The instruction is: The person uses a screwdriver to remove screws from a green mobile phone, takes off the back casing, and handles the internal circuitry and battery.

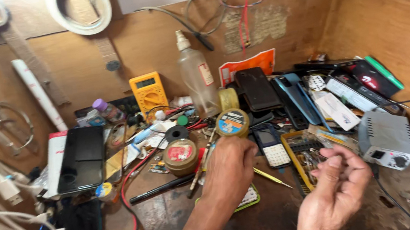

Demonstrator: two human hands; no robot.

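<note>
Tweezers (272,177) poke out under the curled left hand (231,167), grip hidden; right hand (334,187) half-curled, contents unclear.

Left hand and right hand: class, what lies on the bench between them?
In the head view, between left hand and right hand lies a thin yellow-handled tool on bare dark bench.

A small round tin (181,156) with a red label lies flat at centre frame beside slim tweezers (272,177).
</note>
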